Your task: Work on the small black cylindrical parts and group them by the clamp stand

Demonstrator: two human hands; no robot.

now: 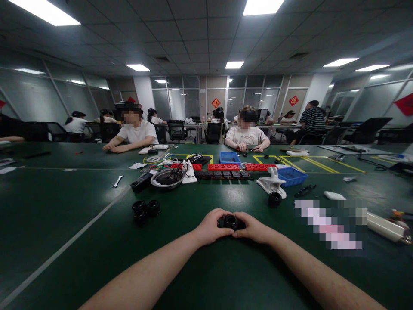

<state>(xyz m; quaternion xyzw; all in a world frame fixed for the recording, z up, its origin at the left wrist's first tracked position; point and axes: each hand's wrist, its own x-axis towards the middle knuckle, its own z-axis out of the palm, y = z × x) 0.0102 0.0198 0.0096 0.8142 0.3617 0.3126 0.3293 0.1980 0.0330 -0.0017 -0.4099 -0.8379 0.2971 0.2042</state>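
Note:
Between my two hands is a small black round part (231,221) with a ring-shaped top, just above or on the green table. My left hand (211,227) curves round its left side, fingers at the back and thumb in front. From the right, my right hand (254,228) grips it the same way, and the thumb tips nearly meet. Similar black round parts (146,209) sit in a cluster to the left. One more black part (275,199) stands to the right, by a white clip stand (272,183).
Beyond my hands are a metal bowl (167,186), red socket strips (223,167) and blue bins (229,157). A wrench (118,181) lies to the left. At the right is a cream-coloured cylindrical device (385,227). Two people sit across the table (97,262).

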